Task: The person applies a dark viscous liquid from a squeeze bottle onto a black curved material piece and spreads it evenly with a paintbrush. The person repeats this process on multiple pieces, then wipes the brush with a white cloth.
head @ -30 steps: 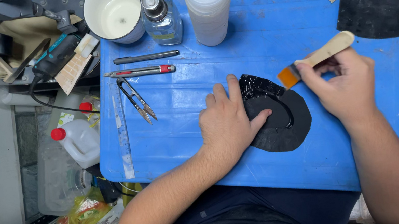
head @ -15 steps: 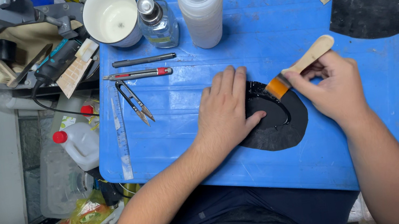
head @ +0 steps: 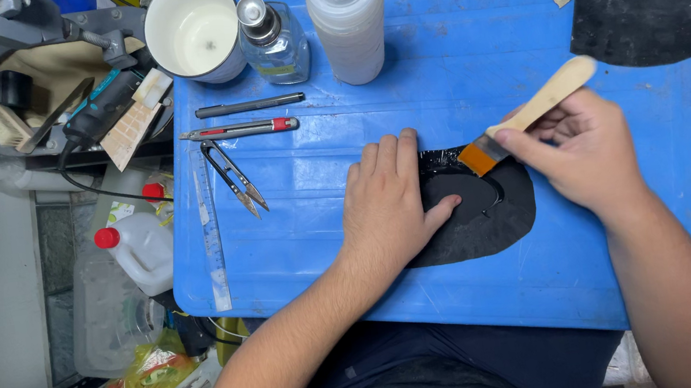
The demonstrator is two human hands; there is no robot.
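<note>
Blue plastic, scratched and scuffed, made up the board (head: pixel 639 262) across my lap, and everything I worked with lay on it. Near the middle sat the black sole-shaped piece (head: pixel 491 215), flat on the board, its far end glossy and wet. My left hand (head: pixel 388 211) lay palm down on the left part of that piece, fingers (head: pixel 385 158) straight and close together pointing away from me, thumb spread off to the right across the black surface. My right hand (head: pixel 580 154) hovered just right of the piece, thumb and fingertips pinched around the pale wooden handle of a flat brush (head: pixel 527 117); the orange band and bristles touched the wet far edge of the piece, while the handle slanted up to the far right. At the far right corner lay a second, larger black sheet (head: pixel 649 3). Along the far edge stood a white cup (head: pixel 195 27), a small clear glass bottle (head: pixel 272 39) with a metal cap, and a cloudy white plastic bottle (head: pixel 349 16). To the left lay a dark pen-like tool (head: pixel 249 105), a red-and-silver utility knife (head: pixel 241 129), thread snips (head: pixel 235 177) and a clear ruler (head: pixel 211 229).
</note>
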